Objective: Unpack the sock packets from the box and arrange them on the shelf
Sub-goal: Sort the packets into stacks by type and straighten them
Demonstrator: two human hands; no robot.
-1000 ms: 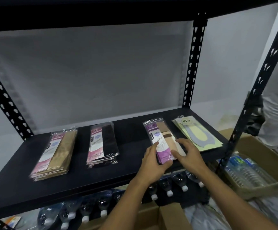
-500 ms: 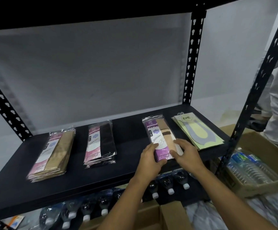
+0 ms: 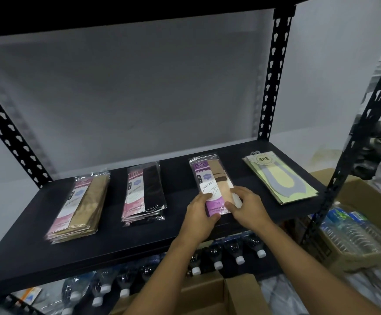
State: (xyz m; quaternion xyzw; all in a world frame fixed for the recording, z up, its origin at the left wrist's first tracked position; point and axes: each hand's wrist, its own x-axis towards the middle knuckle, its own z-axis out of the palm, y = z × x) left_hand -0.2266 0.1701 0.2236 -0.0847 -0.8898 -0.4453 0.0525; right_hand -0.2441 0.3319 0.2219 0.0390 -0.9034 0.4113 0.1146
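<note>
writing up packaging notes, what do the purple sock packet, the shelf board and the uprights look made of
Purple sock packet: clear glossy plastic film, judging by glare and crinkled edges, over a printed card insert. Shelf board: matte black, perhaps painted metal or laminate; unclear. Uprights: likely black painted steel angle, given punched keyhole slots.

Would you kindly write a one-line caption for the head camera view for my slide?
Left hand and right hand hold a purple sock packet on the black shelf.
</note>
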